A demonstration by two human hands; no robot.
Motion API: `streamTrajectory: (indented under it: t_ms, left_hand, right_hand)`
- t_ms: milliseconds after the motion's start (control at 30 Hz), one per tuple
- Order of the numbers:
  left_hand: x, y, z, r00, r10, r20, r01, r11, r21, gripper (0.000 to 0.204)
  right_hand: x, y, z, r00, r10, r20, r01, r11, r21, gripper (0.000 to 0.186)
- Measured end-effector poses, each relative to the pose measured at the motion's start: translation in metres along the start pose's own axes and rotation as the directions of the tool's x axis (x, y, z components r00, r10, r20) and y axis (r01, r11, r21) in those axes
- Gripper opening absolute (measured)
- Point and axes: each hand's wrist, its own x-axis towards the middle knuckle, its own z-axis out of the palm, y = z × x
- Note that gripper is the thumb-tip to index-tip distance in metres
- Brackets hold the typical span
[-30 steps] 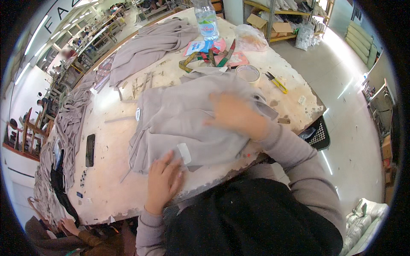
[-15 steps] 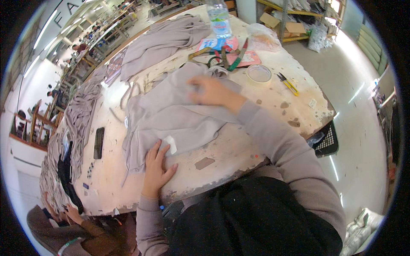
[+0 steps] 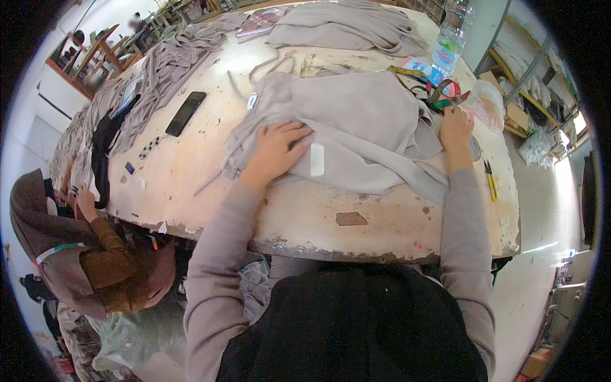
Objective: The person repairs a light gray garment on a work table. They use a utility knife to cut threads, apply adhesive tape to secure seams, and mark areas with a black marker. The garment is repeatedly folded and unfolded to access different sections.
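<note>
A grey-beige garment (image 3: 344, 105) lies spread on the worn table (image 3: 299, 219), with a white sticker (image 3: 317, 159) on its near part and a small white label (image 3: 252, 100) at its left side. My left hand (image 3: 275, 149) rests on the cloth just left of the sticker, fingers stretched out. Beyond the garment's right end, my right hand (image 3: 456, 130) has its fingers closed at a coiled red, green and yellow tape measure (image 3: 442, 92). Its fingertips are partly hidden from view. Close behind the tape stands a clear plastic bottle (image 3: 447, 54).
Yellow-handled thread snips (image 3: 491, 181) lie near the right edge. A dark phone (image 3: 186, 113) and a grey cloth pile (image 3: 165, 70) are to the left. More folded cloth (image 3: 350, 25) lies at the back. A co-worker (image 3: 95, 248) sits at the left, hands on fabric.
My right hand has moved from above the garment's middle to the tape measure on the right. The left hand has shifted further onto the cloth. My view has turned.
</note>
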Motion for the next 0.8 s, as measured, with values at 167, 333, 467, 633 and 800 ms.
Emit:
streamTrajectory:
  t_ms: [167, 333, 467, 633, 800]
  left_hand:
    - [0.033, 0.009, 0.038, 0.98, 0.18, 0.09, -0.177, 0.984, -0.035, 0.045]
    - [0.026, 0.023, 0.044, 0.926, 0.352, 0.137, -0.321, 0.924, -0.207, 0.045]
    - [0.015, 0.026, 0.024, 0.972, 0.232, 0.043, -0.194, 0.889, -0.415, 0.037]
    - [-0.002, 0.044, 0.002, 0.956, 0.229, -0.182, -0.271, 0.93, -0.249, 0.018]
    - [-0.013, 0.073, 0.025, 0.935, 0.302, -0.188, -0.316, 0.948, -0.048, 0.015]
  right_hand:
    - [-0.007, 0.006, 0.001, 0.997, -0.071, -0.033, 0.068, 0.993, -0.098, 0.025]
    - [0.002, 0.005, -0.017, 0.992, -0.123, -0.016, 0.124, 0.971, 0.206, 0.022]
    - [0.004, 0.01, -0.043, 0.988, 0.029, -0.151, 0.043, 0.891, 0.451, 0.025]
    - [-0.005, 0.034, -0.102, 0.954, 0.223, -0.2, -0.142, 0.925, 0.352, 0.028]
    - [-0.019, -0.025, -0.146, 0.919, 0.108, 0.38, -0.2, -0.702, 0.683, 0.048]
